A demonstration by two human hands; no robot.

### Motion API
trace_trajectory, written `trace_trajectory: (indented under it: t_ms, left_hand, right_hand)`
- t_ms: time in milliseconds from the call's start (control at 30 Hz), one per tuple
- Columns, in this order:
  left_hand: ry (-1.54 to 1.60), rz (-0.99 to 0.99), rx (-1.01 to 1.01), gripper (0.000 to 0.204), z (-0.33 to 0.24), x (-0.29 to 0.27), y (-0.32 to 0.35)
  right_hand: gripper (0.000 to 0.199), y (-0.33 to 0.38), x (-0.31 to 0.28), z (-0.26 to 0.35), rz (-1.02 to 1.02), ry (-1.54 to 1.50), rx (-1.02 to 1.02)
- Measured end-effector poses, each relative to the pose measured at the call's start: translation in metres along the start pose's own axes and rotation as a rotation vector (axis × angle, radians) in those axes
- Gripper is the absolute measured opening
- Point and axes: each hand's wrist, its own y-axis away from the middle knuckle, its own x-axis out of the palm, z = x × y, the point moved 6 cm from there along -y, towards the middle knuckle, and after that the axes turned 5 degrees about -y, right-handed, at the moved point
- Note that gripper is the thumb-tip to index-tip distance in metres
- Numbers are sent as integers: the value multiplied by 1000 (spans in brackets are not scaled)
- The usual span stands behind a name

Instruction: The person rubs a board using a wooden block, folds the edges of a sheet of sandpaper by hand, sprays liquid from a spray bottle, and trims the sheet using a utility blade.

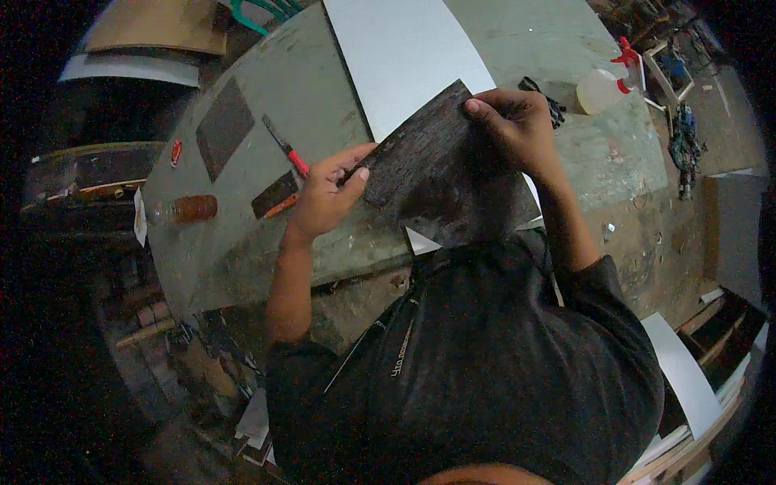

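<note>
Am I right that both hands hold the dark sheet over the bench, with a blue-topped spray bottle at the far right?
Not quite: the spray bottle has a red top, not blue. The rest holds in the head view: left hand and right hand both grip the dark sheet over the bench.

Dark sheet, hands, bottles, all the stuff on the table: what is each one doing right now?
Dark sheet: held up off the table, tilted.
Left hand: gripping the sheet's left edge.
Right hand: pinching the sheet's top corner.
White panel: lying flat on the table.
Spray bottle: lying on its side.
Brown bottle: lying on its side.
Red-handled tool: lying untouched.
</note>
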Motion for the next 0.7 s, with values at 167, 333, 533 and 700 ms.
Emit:
trace_trajectory:
  t_ms: [167,333,533,700]
  left_hand:
    - [-205,-29,-156,28,-5,-7,-11]
    - [-391,-154,-33,27,-10,1,-11]
    - [-429,-11,59,29,-22,-1,-11]
    - [-401,22,114,30,-37,1,-7]
  right_hand:
    - [25,1,2,6,-70,12,-61]
    - [24,0,-5,0,-45,32,-42]
    - [29,-4,-8,-13,-72,7,-98]
    - [20,-2,-9,-15,-75,-63,-25]
